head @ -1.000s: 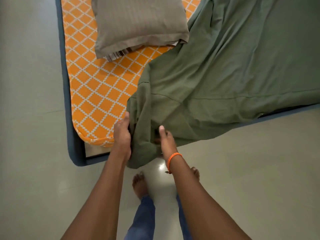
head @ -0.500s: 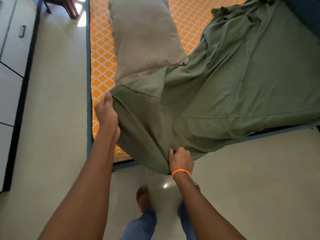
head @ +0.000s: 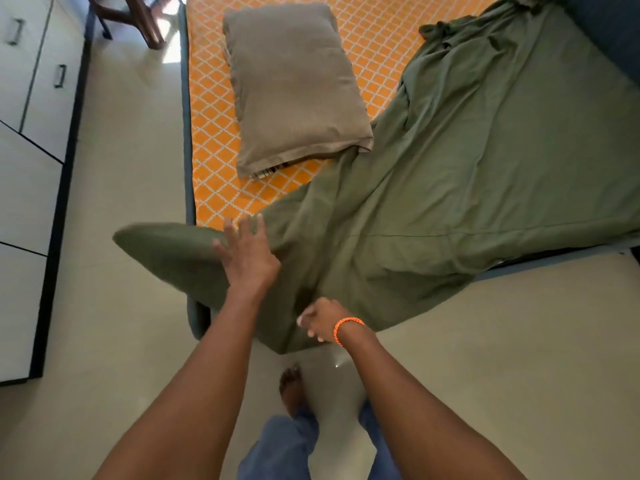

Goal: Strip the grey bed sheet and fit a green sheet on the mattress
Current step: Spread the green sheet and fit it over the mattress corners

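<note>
On the pale floor [head: 485,358] sits a low mattress [head: 214,126] with an orange lattice cover, its near and right parts draped by the green sheet [head: 485,168], which hangs over the near edge and flies out in a blurred flap past the left corner. A grey-brown pillow [head: 294,84] lies on the bare orange part, its lower right corner touching the sheet's edge. White drawers [head: 34,133] with dark handles line the left wall, and wooden chair legs [head: 138,19] stand beyond the mattress's far left corner. The left hand [head: 249,258] is spread, fingers straight, over the sheet at the corner. The right hand [head: 320,318], an orange band [head: 344,327] on its wrist, pinches the hanging sheet edge in curled fingers. A bare foot [head: 291,386] stands below.
</note>
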Motion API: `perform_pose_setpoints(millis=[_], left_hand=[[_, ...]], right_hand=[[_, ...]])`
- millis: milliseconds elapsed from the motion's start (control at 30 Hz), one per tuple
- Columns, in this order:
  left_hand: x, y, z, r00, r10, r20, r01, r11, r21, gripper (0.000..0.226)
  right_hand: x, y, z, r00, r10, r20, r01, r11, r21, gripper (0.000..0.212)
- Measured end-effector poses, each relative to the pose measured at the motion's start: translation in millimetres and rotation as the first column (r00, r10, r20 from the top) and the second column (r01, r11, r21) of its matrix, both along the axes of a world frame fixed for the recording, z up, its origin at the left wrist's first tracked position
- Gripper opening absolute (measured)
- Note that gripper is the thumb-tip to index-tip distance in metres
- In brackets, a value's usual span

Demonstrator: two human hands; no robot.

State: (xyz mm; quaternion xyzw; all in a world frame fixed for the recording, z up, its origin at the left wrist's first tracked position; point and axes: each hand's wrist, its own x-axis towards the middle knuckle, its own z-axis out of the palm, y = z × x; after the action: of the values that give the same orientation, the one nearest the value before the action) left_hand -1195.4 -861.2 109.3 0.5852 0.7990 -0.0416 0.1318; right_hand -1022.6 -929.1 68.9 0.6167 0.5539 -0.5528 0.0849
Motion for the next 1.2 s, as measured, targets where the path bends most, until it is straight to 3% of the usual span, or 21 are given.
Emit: perform_pose_setpoints(millis=[67,133,300,467,700,833,900,933,1000,1067,1100,1200], left_hand=[[10.3,-16.7,-19.6,0.995,0.096,0.023,-0.096,0.995,0.005,0.078],[23.8,-23.1,-34.7,0.996,0.088,0.025,-0.09,0.995,0.049,0.066],[68.0,-18.8,-73.9,0.988,0.01,0.151,-0.025,0.995,0.101,0.035],[128.7,4.7,-110.6,0.958,-0.115,0.262,0.105,0.993,0.053,0.025],[236.6,58.6,-157.4,0.9,-0.198,0.387,0.189,0.98,0.062,0.023],[287.6,76.7,-182.6,0.935,-0.202,0.292,0.196,0.979,0.052,0.023],[307.1,80.7,-197.8,0.974,-0.139,0.179,0.144,0.99,-0.013,0.034],[315.5,81.7,-206.4,0.991,-0.084,0.103,0.09,0.995,-0.05,0.044],[325.2,82.8,-219.4,0.996,0.08,-0.049,-0.083,0.994,-0.065,0.064],[324.3,81.8,-226.3,0.969,0.221,-0.113,-0.228,0.972,-0.051,0.069],[324.5,82.8,-230.1,0.965,0.237,-0.11,-0.245,0.967,-0.065,0.063],[320.1,88.5,-236.7,0.99,0.107,-0.091,-0.113,0.991,-0.073,0.026]], right_hand=[[7.6,-1.4,-10.7,0.979,-0.192,-0.062,0.197,0.977,0.087,0.017],[19.5,2.4,-17.4,0.944,-0.315,-0.098,0.325,0.938,0.119,0.018],[60.4,18.3,-45.8,0.875,-0.462,-0.145,0.479,0.87,0.117,0.017],[114.9,43.7,-74.7,0.733,-0.653,-0.189,0.678,0.721,0.143,0.02],[211.7,89.0,-133.9,0.683,-0.725,-0.085,0.711,0.634,0.304,0.022],[253.8,118.1,-155.4,0.688,-0.725,0.034,0.628,0.619,0.471,0.021],[272.8,130.8,-160.2,0.603,-0.78,0.169,0.623,0.592,0.512,0.025],[283.9,136.3,-162.0,0.518,-0.825,0.228,0.653,0.553,0.518,0.028],[305.9,147.5,-167.4,0.317,-0.911,0.264,0.764,0.41,0.499,0.04],[323.6,154.8,-175.0,0.229,-0.936,0.267,0.815,0.334,0.473,0.049],[332.7,158.1,-180.7,0.263,-0.928,0.266,0.82,0.36,0.445,0.048],[349.6,157.1,-195.0,0.52,-0.828,0.209,0.726,0.558,0.403,0.03]])
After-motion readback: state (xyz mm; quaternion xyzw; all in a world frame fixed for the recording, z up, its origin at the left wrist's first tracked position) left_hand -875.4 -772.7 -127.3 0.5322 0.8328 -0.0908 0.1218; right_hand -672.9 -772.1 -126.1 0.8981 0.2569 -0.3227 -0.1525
